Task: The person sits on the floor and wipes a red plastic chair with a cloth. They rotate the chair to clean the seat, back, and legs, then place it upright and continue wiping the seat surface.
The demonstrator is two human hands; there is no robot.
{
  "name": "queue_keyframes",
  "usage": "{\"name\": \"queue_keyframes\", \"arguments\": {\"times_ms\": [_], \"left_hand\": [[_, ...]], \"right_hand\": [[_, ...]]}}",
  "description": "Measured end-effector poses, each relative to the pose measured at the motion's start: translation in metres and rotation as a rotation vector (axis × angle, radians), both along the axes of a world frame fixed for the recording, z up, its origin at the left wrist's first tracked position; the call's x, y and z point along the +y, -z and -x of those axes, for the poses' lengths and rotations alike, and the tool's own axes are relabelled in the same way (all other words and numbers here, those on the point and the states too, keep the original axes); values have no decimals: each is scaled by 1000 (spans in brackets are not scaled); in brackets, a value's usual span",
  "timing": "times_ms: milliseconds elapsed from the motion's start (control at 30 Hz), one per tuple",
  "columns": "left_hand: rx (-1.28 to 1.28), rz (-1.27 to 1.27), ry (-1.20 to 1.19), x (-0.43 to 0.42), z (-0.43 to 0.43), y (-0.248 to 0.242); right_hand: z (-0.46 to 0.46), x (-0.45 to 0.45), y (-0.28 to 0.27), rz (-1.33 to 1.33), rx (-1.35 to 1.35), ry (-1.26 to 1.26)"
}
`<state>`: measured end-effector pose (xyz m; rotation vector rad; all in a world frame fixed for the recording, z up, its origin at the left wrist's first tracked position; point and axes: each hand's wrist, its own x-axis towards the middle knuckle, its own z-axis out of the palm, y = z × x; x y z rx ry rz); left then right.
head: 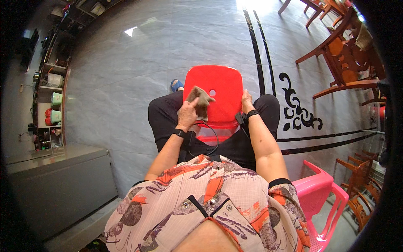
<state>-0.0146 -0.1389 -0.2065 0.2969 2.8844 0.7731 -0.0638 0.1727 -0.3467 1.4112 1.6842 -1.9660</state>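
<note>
A red plastic stool (pixel 222 78) stands between my knees, its square seat with rounded corners and a small hole near the middle. My left hand (pixel 187 114) grips a crumpled brown-grey cloth (pixel 201 99) over the left part of the seat, index finger stretched along it. The palm and part of the cloth are hidden. At the seat's right edge, my right hand (pixel 247 99) holds the rim, with the fingers mostly out of sight. Both wrists wear black bands with small dark devices, and a black cable (pixel 217 138) loops beside the left one.
A pink plastic chair (pixel 315 186) stands close behind my right elbow. Wooden chairs (pixel 343 63) are at the upper right. A grey cabinet (pixel 59 189) is at the lower left, and shelves (pixel 50 105) with containers line the left side. The floor (pixel 126 69) is glossy grey tile.
</note>
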Motion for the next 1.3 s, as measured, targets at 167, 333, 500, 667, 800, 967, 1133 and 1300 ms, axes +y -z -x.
{"name": "queue_keyframes", "arguments": {"times_ms": [167,333,500,667,800,967,1133,1300], "left_hand": [[123,-42,-110,-11,25,-2],[73,-233,-64,-1,3,-17],[2,-546,-6,2,-25,-28],[-161,-1014,-109,-19,-15,-62],[-90,-1323,-277,-35,-15,-132],[473,-702,40,-11,-29,-209],[478,-107,357,15,-72,-229],[451,-66,245,16,-61,-221]], "right_hand": [[7,-8,-4,433,152,74],[5,-41,-69,471,413,28],[13,-59,-102,-87,738,-59],[11,-59,-151,-643,925,-264],[-23,-39,-209,-708,982,-336],[-91,-53,-253,-976,1101,-566],[-134,-69,-278,-902,873,-640],[-143,-86,-287,-1048,824,-692]]}}
